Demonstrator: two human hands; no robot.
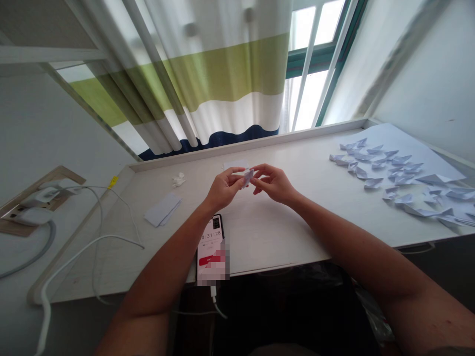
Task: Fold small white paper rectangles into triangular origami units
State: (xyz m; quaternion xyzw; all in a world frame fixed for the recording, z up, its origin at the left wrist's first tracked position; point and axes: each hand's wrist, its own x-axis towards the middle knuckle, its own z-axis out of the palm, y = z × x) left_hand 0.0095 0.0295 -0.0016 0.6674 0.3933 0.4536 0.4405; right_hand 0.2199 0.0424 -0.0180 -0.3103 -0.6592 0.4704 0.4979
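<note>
Over the middle of the white desk, a small piece of folded white paper (248, 178) is held up between my two hands. My left hand (226, 187) pinches its left side between thumb and fingers. On the other side, my right hand (272, 183) has its thumb and fingertips closed on the paper's right edge. The fingers partly cover the paper, so its full shape is hidden. Behind the hands a flat white paper slip (236, 164) lies on the desk.
Several folded paper boats (378, 163) cover the desk's right side, some on a large white sheet (393, 133). To the left lie stacked paper slips (163, 209) and a crumpled scrap (178, 180). A phone (211, 242) with a charging cable (218, 307) sits at the front edge.
</note>
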